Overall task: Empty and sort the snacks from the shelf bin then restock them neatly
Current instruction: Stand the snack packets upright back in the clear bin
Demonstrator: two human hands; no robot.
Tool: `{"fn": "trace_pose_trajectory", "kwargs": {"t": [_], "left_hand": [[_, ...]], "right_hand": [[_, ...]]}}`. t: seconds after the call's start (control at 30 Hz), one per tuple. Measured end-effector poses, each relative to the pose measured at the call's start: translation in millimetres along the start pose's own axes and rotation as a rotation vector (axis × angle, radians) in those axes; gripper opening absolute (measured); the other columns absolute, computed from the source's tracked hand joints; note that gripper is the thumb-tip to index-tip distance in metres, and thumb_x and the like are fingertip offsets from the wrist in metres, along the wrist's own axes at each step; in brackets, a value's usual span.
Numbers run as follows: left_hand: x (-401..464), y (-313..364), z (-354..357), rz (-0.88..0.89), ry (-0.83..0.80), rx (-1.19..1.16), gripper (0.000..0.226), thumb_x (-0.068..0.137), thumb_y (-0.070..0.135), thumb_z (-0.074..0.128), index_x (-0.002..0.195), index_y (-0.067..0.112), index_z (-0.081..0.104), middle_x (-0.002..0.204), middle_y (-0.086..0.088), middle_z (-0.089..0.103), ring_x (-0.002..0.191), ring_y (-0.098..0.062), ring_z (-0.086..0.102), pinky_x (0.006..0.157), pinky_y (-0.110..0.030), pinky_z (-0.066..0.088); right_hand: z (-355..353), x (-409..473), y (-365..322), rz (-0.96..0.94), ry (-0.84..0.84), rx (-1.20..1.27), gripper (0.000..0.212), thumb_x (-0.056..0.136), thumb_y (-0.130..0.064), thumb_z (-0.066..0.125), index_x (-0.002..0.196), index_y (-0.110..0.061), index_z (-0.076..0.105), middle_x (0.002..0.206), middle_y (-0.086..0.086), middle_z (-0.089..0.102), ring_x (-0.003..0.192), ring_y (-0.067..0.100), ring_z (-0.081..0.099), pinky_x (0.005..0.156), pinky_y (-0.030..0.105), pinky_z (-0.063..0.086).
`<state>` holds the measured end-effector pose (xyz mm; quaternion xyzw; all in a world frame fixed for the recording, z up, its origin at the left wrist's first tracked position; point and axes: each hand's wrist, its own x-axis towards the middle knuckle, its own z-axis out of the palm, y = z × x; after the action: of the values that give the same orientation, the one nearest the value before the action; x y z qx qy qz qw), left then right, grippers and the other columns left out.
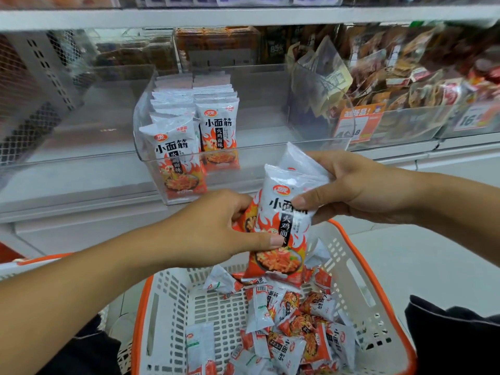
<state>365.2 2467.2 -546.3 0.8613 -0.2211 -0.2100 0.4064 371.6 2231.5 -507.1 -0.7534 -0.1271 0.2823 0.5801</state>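
Both hands hold a small stack of white-and-orange snack packets (281, 228) above the basket, faces toward the camera and right way up. The left hand (216, 228) curls round the lower left edge with its thumb across the front packet; the right hand (351, 185) grips the top right, thumb on the printed face. Held from both sides like this, the packets are probably being squared into one even bundle so they can go in upright.

The clear shelf bin (243, 158) sits just behind on the shelf, and two upright rows of the same packets (194, 131) fill its left part, labels forward. Its right part looks unfilled, which seems the likely place for this bundle.

Below, the white basket with an orange rim (365, 266) holds many more loose packets (292, 320) lying at all angles, so restocking appears well short of done.
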Motion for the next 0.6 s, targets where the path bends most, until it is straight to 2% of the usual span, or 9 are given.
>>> {"fn": "trace_pose_trajectory", "kwargs": {"t": [0.07,0.13,0.23,0.3,0.37,0.43,0.5,0.6], "left_hand": [[-1.6,1.8,2.5,-0.033,-0.049,-0.168,0.057,0.070,0.058,0.079,0.107,0.016,0.073,0.103,-0.006,0.076,0.100,-0.030,0.071,0.094,-0.053,0.054],[-2.8,4.4,4.1,-0.050,-0.095,-0.257,0.051,0.071,0.045,0.076,0.106,0.008,0.072,0.102,-0.018,0.075,0.101,-0.037,0.070,0.094,-0.056,0.053],[-5.0,7.9,10.8,-0.095,-0.115,-0.323,0.061,0.076,0.043,0.069,0.106,-0.009,0.063,0.102,-0.030,0.069,0.087,-0.032,0.066,0.093,-0.052,0.055],[-5.9,9.9,13.9,-0.144,-0.084,-0.362,0.059,0.078,0.047,0.071,0.106,-0.005,0.062,0.095,-0.019,0.069,0.083,-0.027,0.065,0.084,-0.038,0.057],[-6.5,9.0,15.2,-0.137,-0.058,-0.361,0.058,0.070,0.048,0.085,0.107,0.008,0.065,0.099,-0.003,0.075,0.088,-0.025,0.071,0.081,-0.033,0.055],[-5.4,4.4,14.6,-0.133,-0.022,-0.359,0.060,0.063,0.041,0.090,0.111,0.013,0.067,0.099,-0.003,0.077,0.092,-0.024,0.073,0.080,-0.032,0.057],[-4.2,-0.8,12.5,-0.129,0.003,-0.393,0.051,0.068,0.027,0.084,0.113,0.010,0.066,0.099,-0.006,0.077,0.090,-0.022,0.074,0.077,-0.030,0.058],[-3.7,-4.3,7.0,-0.078,0.048,-0.318,0.042,0.076,0.015,0.084,0.115,0.015,0.067,0.102,-0.002,0.077,0.096,-0.019,0.073,0.090,-0.039,0.057]], "right_hand": [[1.4,-3.0,-6.1,-0.012,0.010,-0.112,0.041,0.084,-0.009,0.070,0.124,-0.009,0.058,0.112,0.010,0.074,0.104,0.029,0.071,0.089,0.044,0.059],[6.1,-4.8,-9.4,-0.029,0.061,-0.201,0.045,0.077,-0.013,0.078,0.118,-0.007,0.061,0.106,0.009,0.075,0.098,0.027,0.073,0.086,0.044,0.059],[13.5,-0.3,-8.7,-0.066,0.186,-0.244,0.038,0.071,-0.012,0.083,0.105,-0.002,0.068,0.092,0.011,0.077,0.085,0.027,0.075,0.075,0.040,0.063],[15.3,3.5,-6.4,-0.075,0.225,-0.175,0.030,0.075,-0.011,0.079,0.102,-0.001,0.070,0.090,0.012,0.077,0.084,0.028,0.075,0.073,0.036,0.063],[16.2,5.6,-4.0,-0.063,0.244,-0.070,0.025,0.080,-0.009,0.074,0.103,0.000,0.069,0.091,0.013,0.077,0.087,0.028,0.075,0.072,0.031,0.062],[17.1,7.5,-0.8,-0.056,0.235,-0.018,0.025,0.084,-0.007,0.071,0.107,0.000,0.067,0.096,0.014,0.076,0.091,0.028,0.074,0.077,0.033,0.062],[15.2,8.9,-0.6,-0.047,0.190,-0.015,0.028,0.084,-0.007,0.071,0.111,-0.001,0.065,0.101,0.015,0.076,0.096,0.029,0.074,0.084,0.037,0.061],[5.8,3.7,-14.3,-0.035,0.068,-0.123,0.032,0.082,-0.007,0.072,0.113,-0.002,0.066,0.104,0.012,0.076,0.098,0.029,0.073,0.085,0.034,0.060]]}}
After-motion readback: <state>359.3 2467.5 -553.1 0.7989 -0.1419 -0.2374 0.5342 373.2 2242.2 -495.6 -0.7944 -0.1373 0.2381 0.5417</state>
